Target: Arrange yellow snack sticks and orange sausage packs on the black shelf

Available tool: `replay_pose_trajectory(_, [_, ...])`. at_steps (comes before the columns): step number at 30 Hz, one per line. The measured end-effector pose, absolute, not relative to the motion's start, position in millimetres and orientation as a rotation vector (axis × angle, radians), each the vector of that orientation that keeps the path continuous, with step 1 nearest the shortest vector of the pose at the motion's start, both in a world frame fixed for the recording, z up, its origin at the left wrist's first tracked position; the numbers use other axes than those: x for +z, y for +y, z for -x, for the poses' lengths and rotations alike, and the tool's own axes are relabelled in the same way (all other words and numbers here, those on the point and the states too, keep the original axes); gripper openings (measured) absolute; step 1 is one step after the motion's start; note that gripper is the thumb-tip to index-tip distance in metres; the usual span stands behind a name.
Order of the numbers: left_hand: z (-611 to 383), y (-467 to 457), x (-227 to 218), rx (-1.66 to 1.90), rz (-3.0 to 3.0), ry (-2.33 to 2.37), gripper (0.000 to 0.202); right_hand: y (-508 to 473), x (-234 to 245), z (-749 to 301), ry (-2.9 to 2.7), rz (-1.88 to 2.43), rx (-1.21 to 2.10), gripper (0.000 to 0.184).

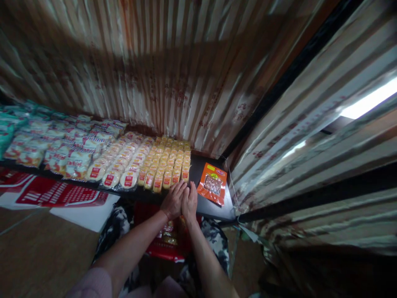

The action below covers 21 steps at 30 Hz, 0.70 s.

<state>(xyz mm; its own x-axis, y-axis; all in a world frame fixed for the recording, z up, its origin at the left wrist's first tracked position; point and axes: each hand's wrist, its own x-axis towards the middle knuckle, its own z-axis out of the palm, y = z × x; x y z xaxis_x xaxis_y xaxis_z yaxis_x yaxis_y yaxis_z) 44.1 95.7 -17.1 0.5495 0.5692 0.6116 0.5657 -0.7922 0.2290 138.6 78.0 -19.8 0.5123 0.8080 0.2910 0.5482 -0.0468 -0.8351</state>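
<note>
My left hand (173, 202) and my right hand (189, 203) are side by side and touching, at the front edge of the dark shelf. Their fingers are stretched forward, with fingertips at the front of the rightmost row of small yellow packaged cakes (167, 165). Whether anything lies under the palms is hidden. Left of the cakes stand rows of round, pale wrapped snacks (119, 161) with red labels. To the right of my hands, an orange snack packet (212, 184) with a clear window lies flat on the shelf (198, 165).
White snack bags (76, 161) and green bags (8, 124) fill the shelf's left part. Below my arms sits a red box or bag (164, 250) with shiny packs inside. A striped curtain (173, 82) backs the shelf; a dark bar (288, 82) slants at right.
</note>
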Motion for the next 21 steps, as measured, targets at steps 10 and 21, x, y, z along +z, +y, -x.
replay_pose_trajectory(10, [-16,10,-60,0.758,-2.665,1.036,0.058,0,-34,-107,-1.448,1.550,0.207,0.034])
replay_pose_trajectory(21, [-4,-16,-91,0.009,-2.079,1.146,0.029,-34,-79,-99,-1.617,2.104,0.708,0.034])
